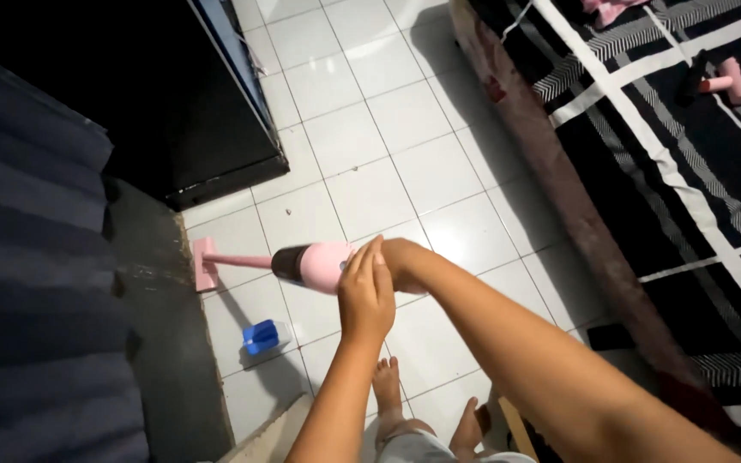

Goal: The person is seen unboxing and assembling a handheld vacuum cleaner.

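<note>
While both hands (pixel 379 279) clasp pink vacuum (pixel 310 264), fingers closed.

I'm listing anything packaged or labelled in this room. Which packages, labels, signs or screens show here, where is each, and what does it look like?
Blue and white package: a small boxy pack lying on the white tiled floor, below the pink vacuum that both hands hold, near the dark wall edge; any print is too small to tell.
No signs or screens show.

Home bedroom, white tiled floor (pixel 370 129) beyond the fingertips, striped dark bed (pixel 688 171) to their right, black cabinet (pixel 130 103) to their left
</note>
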